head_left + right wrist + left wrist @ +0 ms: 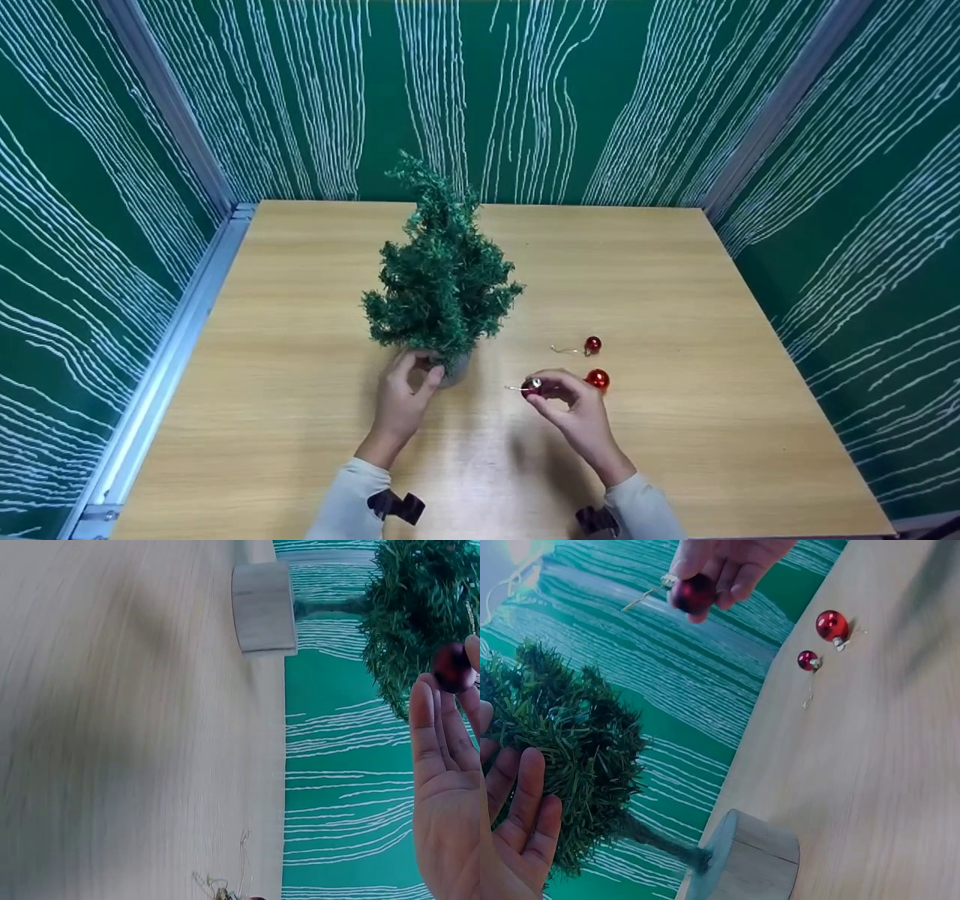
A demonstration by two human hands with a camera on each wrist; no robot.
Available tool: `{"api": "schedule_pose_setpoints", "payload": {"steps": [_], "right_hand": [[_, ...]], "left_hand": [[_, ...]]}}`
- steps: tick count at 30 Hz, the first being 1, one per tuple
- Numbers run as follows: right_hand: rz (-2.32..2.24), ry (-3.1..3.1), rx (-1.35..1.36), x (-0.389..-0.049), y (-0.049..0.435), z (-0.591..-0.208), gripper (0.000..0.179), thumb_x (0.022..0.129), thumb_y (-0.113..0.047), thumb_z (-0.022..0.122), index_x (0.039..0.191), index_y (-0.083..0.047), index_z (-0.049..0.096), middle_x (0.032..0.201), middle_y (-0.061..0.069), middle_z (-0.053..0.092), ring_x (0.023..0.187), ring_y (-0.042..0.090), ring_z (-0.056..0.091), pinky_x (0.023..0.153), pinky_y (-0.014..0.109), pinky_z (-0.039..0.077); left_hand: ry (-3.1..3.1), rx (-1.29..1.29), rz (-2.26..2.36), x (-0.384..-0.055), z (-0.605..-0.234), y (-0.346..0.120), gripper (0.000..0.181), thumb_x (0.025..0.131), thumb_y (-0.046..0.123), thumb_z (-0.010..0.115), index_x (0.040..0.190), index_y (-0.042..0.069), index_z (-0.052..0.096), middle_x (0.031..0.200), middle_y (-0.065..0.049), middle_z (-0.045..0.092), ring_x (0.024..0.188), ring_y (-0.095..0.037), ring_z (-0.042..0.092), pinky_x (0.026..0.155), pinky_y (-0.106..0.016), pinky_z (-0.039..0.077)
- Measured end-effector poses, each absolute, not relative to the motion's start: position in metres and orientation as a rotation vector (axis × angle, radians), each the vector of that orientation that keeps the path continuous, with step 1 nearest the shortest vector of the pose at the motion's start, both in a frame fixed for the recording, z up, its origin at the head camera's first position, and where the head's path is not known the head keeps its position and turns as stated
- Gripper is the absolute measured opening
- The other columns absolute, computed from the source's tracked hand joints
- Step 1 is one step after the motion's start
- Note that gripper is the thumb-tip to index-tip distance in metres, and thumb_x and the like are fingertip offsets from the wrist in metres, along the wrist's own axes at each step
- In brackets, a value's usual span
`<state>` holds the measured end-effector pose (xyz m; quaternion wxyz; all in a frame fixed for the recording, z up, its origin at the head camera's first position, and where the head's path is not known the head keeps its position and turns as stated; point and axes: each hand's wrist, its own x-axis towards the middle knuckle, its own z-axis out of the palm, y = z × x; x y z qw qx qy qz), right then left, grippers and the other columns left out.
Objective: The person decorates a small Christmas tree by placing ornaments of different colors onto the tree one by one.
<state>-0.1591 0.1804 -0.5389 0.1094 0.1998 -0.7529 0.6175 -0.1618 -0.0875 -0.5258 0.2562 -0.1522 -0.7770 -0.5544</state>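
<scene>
A small artificial Christmas tree (442,285) stands upright on the table, its round pale base (761,862) plain in the left wrist view. My left hand (401,405) is at the lowest front branches, fingers loosely bent against the greenery (577,742). To the right of the tree, my right hand (581,416) pinches a dark red Christmas bauble (693,594) between thumb and fingers, above the table. A thin gold hanging string (514,388) sticks out from the bauble towards the tree.
Two more shiny red baubles lie on the wooden table (300,300) right of the tree: a larger bauble (598,379) just beyond my right hand and a smaller bauble (593,344) farther back, its string trailing left. Green walls (480,97) with white lines enclose the table's back and sides.
</scene>
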Motion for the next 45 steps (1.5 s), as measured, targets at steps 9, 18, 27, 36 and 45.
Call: {"api": "schedule_pose_setpoints", "payload": {"steps": [9, 18, 27, 36, 45], "right_hand": [[1.824, -2.240, 0.544, -0.159, 0.170, -0.533, 0.024, 0.080, 0.005, 0.075, 0.103, -0.001, 0.071, 0.096, 0.013, 0.072, 0.085, 0.015, 0.068, 0.078, 0.024, 0.055], [1.880, -2.194, 0.650, -0.163, 0.163, -0.531, 0.025, 0.083, 0.002, 0.074, 0.107, -0.001, 0.070, 0.099, 0.014, 0.071, 0.088, 0.015, 0.068, 0.081, 0.024, 0.055], [1.889, -2.202, 0.646, -0.161, 0.155, -0.527, 0.024, 0.082, 0.000, 0.075, 0.105, -0.004, 0.071, 0.097, 0.012, 0.072, 0.085, 0.020, 0.069, 0.080, 0.025, 0.056], [1.896, -2.178, 0.661, -0.162, 0.154, -0.528, 0.026, 0.081, 0.004, 0.075, 0.106, -0.001, 0.070, 0.096, 0.015, 0.072, 0.085, 0.018, 0.070, 0.079, 0.025, 0.056], [1.900, -2.179, 0.666, -0.162, 0.154, -0.529, 0.026, 0.081, 0.004, 0.075, 0.107, -0.001, 0.070, 0.097, 0.014, 0.072, 0.086, 0.017, 0.069, 0.079, 0.026, 0.056]], "left_hand": [[-2.131, -0.436, -1.543, -0.160, -0.525, -0.079, 0.019, 0.088, 0.009, 0.067, 0.105, 0.004, 0.063, 0.099, -0.007, 0.064, 0.084, -0.019, 0.062, 0.068, -0.037, 0.053], [-2.138, -0.414, -1.580, -0.145, -0.494, -0.071, 0.016, 0.085, -0.002, 0.066, 0.100, -0.003, 0.061, 0.093, -0.012, 0.061, 0.079, -0.018, 0.059, 0.062, -0.032, 0.050], [-2.140, -0.404, -1.592, -0.158, -0.523, -0.071, 0.020, 0.085, 0.004, 0.070, 0.104, 0.001, 0.063, 0.095, -0.010, 0.064, 0.078, -0.020, 0.062, 0.063, -0.026, 0.053], [-2.214, -0.398, -1.736, -0.156, -0.522, -0.065, 0.021, 0.092, 0.016, 0.067, 0.110, 0.005, 0.062, 0.106, -0.007, 0.061, 0.092, -0.020, 0.059, 0.080, -0.027, 0.053], [-2.129, -0.453, -1.705, -0.157, -0.523, -0.060, 0.020, 0.087, 0.004, 0.069, 0.107, 0.003, 0.064, 0.101, -0.009, 0.061, 0.088, -0.014, 0.058, 0.077, -0.029, 0.053]]}}
